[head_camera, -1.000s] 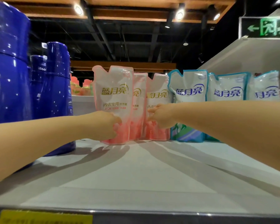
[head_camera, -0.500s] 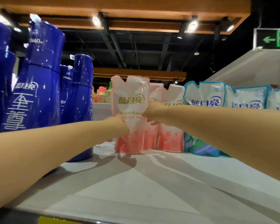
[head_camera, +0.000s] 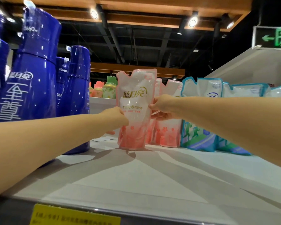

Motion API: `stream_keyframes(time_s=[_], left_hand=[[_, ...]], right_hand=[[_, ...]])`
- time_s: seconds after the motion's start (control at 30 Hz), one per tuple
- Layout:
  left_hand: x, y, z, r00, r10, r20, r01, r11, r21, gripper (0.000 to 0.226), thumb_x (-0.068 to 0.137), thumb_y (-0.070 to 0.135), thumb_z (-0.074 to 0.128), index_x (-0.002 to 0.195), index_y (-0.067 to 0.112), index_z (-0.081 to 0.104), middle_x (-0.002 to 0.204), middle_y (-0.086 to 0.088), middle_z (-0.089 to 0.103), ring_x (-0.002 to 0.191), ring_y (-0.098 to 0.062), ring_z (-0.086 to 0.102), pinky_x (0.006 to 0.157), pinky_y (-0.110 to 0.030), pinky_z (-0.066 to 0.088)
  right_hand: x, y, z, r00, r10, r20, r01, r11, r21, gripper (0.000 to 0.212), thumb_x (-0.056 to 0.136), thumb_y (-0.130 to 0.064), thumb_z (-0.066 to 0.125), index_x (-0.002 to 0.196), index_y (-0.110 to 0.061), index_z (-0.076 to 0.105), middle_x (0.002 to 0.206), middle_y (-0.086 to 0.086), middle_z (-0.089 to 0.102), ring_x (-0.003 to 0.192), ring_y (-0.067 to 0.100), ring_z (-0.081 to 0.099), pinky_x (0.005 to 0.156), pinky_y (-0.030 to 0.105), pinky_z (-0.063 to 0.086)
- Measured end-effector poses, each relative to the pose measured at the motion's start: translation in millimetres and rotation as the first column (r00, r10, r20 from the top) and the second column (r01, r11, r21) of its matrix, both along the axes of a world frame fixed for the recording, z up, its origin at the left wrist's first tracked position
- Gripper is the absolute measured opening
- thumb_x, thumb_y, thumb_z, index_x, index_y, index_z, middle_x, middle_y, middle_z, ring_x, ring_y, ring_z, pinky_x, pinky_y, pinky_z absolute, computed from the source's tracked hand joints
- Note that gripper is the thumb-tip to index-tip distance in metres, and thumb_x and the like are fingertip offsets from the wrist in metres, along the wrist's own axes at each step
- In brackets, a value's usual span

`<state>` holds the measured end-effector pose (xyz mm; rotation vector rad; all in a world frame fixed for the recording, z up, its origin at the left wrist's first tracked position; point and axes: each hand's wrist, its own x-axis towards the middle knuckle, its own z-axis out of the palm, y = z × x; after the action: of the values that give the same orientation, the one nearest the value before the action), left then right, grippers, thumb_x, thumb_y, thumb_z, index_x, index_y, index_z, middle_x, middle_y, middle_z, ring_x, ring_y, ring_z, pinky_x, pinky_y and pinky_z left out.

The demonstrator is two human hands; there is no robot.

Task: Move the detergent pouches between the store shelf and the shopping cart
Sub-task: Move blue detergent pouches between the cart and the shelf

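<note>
Forward from the row is where the front pink pouch (head_camera: 134,109) has come since half a second ago, and it now stands a little apart from the other pink pouches (head_camera: 169,132) behind it. From the head view, my left hand (head_camera: 115,118) curls round its left edge at about mid-height, and my right hand (head_camera: 162,107) pinches the right edge slightly higher, so the pouch sits upright between my two hands. A second ago my right hand was further right, against the pouches behind. The pouch's bottom is at the surface of the shelf (head_camera: 152,176), over its own shadow, and I cannot tell whether it touches. My fingertips on both sides are hidden behind the pouch and my own knuckles. To the right stand blue-edged pouches (head_camera: 199,137), partly covered by my right forearm, and to the left tall blue bottles (head_camera: 34,78), the nearest cut off by the frame. Print on the yellow label (head_camera: 75,215) at the shelf's front edge is too blurred to read.
</note>
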<state>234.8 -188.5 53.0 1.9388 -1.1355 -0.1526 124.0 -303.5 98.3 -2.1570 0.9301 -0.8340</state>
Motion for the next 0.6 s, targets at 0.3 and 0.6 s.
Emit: stream_keyframes(time_s=[0.3,0.6], left_hand=[[-7.6,-3.4,-8.2,0.99,-0.112,0.091,0.1,0.987,0.128,0.035,0.09,0.011,0.053,0.115,0.035,0.046,0.127,-0.002,0.046,0.111,-0.022,0.049,0.084,-0.03,0.051],[-13.7,1.1,-7.9,0.971,-0.112,0.213,0.069,0.978,0.199,0.048,0.092,0.008,0.043,0.128,0.04,0.047,0.132,-0.002,0.046,0.107,-0.022,0.051,0.069,-0.023,0.05]], right_hand=[[-8.2,-10.7,-7.1,0.999,-0.039,0.036,0.037,0.998,0.041,0.028,0.098,-0.01,0.047,0.124,-0.005,0.055,0.101,0.016,0.069,0.067,0.018,0.067,0.049,0.024,0.056],[-13.2,-4.8,-30.0,0.968,0.021,-0.25,-0.012,0.999,0.035,0.034,0.091,-0.018,0.061,0.121,-0.006,0.052,0.111,0.009,0.062,0.099,0.022,0.062,0.084,0.032,0.054]])
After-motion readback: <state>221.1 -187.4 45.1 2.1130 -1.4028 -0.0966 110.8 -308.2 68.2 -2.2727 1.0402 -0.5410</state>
